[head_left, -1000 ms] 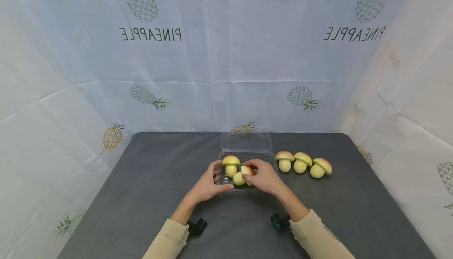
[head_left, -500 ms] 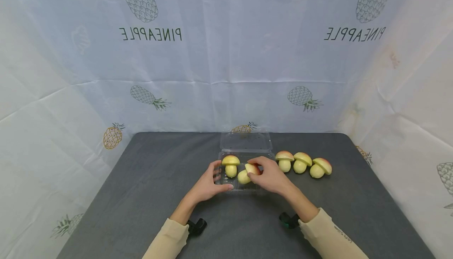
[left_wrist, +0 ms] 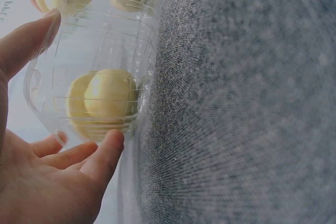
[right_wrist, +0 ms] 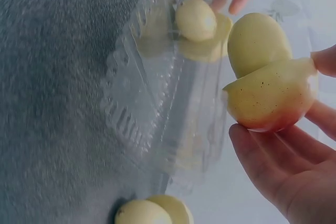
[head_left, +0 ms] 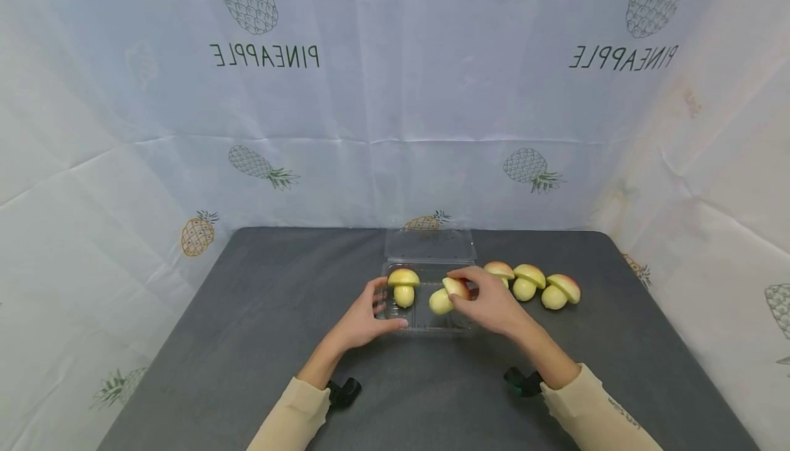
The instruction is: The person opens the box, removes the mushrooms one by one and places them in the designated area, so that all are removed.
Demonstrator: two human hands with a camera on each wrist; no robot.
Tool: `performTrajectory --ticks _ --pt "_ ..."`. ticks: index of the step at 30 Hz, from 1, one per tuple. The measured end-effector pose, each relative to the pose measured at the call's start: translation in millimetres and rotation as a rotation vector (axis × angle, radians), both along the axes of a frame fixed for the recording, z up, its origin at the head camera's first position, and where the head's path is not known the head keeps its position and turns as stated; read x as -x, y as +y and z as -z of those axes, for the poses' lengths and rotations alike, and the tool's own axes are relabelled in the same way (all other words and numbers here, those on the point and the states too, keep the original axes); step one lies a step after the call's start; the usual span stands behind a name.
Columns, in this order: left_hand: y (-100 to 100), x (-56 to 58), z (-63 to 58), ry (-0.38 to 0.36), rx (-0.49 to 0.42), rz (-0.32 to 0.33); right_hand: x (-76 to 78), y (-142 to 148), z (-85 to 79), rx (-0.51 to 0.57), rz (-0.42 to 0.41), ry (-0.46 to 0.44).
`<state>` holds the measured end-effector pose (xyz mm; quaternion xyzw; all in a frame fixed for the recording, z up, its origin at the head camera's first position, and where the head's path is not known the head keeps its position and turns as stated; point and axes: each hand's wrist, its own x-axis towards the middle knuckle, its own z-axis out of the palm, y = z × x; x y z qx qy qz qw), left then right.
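A clear plastic clamshell container (head_left: 422, 321) lies on the dark table, its lid (head_left: 430, 245) folded back. My left hand (head_left: 363, 322) holds its left front corner, with the thumb (left_wrist: 32, 43) on the rim and the fingers around the side. Inside, at the left, rests one yellow mushroom (head_left: 404, 295) with a reddish cap top, likely artificial. Over the right half of the container, my right hand (head_left: 492, 306) holds a similar mushroom (right_wrist: 270, 87) by its cap, between thumb and fingers. Its stem points left in the head view.
To the right of the container, a row of mushrooms stands on the table: one (head_left: 498, 269) partly behind my right hand, one in the middle (head_left: 524, 290) and one tilted at the end (head_left: 555, 297). A pineapple-print cloth (head_left: 395, 94) hangs behind the table.
My right hand has moved right with its mushroom, from close beside the resting mushroom to the container's right half. The left hand has stayed at the container's corner.
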<state>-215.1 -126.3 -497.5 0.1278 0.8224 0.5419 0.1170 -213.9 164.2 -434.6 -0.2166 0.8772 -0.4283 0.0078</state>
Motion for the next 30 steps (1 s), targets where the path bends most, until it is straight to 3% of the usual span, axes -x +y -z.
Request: performTrajectory --ticks 30 --pt "-1.0 -1.0 0.6 -0.004 -0.003 0.002 -11.0 55.0 -15.5 0.002 0.063 0.126"
